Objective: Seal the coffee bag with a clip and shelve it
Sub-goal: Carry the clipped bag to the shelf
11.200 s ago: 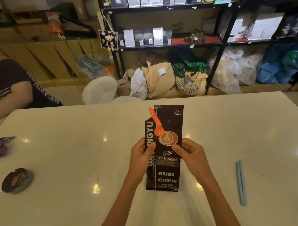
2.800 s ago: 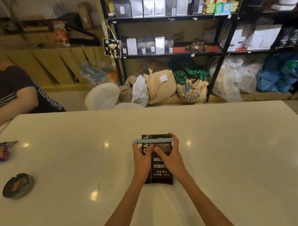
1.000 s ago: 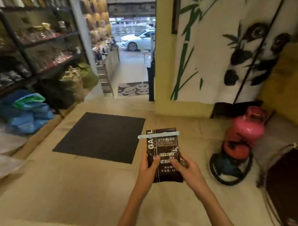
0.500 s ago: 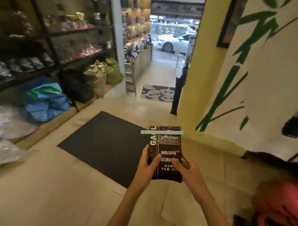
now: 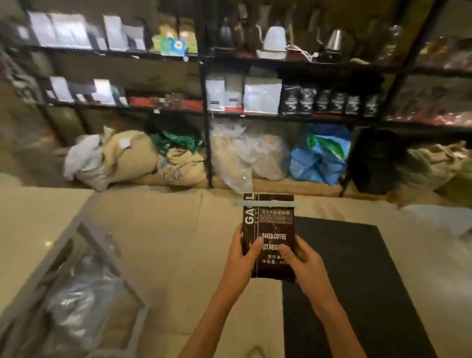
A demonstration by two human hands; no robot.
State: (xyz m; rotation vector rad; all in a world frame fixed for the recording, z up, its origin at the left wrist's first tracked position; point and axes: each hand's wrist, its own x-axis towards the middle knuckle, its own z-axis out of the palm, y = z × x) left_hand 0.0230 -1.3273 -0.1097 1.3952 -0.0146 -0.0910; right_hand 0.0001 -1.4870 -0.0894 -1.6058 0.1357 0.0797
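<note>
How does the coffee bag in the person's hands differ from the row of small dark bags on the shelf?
The coffee bag is held up by the left hand and right hand; the small dark bags stand side by side on the shelf. The held bag has its top folded under a pale blue clip; no clip shows on the shelf bags. Both are dark, with light printing on the front.

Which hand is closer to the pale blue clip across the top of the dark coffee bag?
Left, slightly. The left hand grips the bag's left edge higher up; the right hand holds lower right, farther below the clip.
</note>
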